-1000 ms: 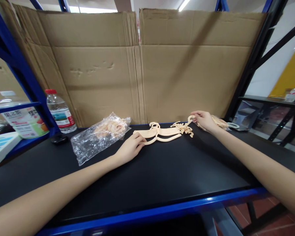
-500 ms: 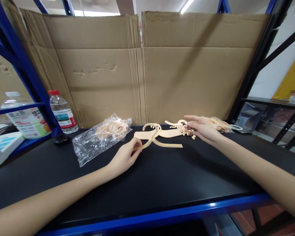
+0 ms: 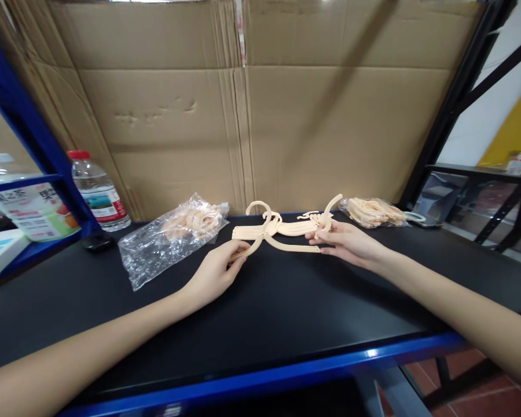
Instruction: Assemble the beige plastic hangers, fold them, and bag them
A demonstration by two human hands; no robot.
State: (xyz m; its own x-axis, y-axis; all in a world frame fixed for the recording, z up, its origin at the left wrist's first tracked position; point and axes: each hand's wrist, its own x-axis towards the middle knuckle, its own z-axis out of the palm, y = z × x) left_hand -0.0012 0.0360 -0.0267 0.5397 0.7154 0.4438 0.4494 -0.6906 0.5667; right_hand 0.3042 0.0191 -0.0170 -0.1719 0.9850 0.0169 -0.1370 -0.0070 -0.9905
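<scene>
My left hand (image 3: pixel 219 263) is closed on the left arm of a beige folding hanger (image 3: pixel 289 246), which is spread out with its hook upward. My right hand (image 3: pixel 351 243) is closed on a curved beige hook piece (image 3: pixel 333 205) that sticks up from the fingers. The tip of the hanger's right arm comes close to those fingers; whether they touch it I cannot tell. Right behind the held hanger lies a stack of beige hanger arms (image 3: pixel 297 229). Small beige hook pieces (image 3: pixel 310 215) are beside the stack, partly hidden by the right hand.
On the black table (image 3: pixel 260 318), a crinkled clear bag (image 3: pixel 151 255) with beige parts lies at left, another filled bag (image 3: pixel 371 211) at right. A red-capped water bottle (image 3: pixel 99 194) and a black mouse-like object (image 3: pixel 99 242) stand left. Cardboard (image 3: pixel 178 127) walls the back.
My right hand has taken a curved hook piece from the pile and brought it down and slightly left, near the hanger's right arm. My left hand keeps its hold. The view has tilted down.
</scene>
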